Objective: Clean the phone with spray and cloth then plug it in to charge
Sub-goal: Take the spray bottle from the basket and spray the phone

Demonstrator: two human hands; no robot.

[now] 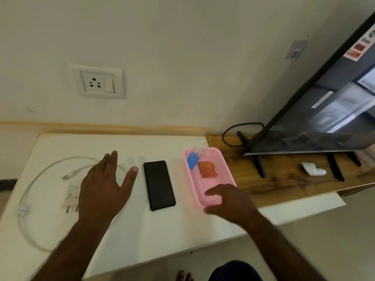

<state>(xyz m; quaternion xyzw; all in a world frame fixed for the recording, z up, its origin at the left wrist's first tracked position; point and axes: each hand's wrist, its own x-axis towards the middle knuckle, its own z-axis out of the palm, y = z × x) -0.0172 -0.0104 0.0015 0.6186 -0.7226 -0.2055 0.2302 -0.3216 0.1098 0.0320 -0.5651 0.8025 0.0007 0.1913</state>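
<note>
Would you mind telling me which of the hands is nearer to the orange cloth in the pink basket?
Right. The right hand grips the pink basket's near end, just below the orange cloth; the left hand hovers beyond the phone.

Bare surface (pixel 142 230) lies open along the near edge and between the phone (pixel 159 184) and the pink basket (pixel 221 165). The cable (pixel 26 191) loops across the left part, with the charger (pixel 71 194) inside it. The television (pixel 316 110) blocks the right.

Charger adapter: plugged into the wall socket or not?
Not plugged in. The charger adapter lies flat on the white table, pins bare; the wall socket is empty.
</note>
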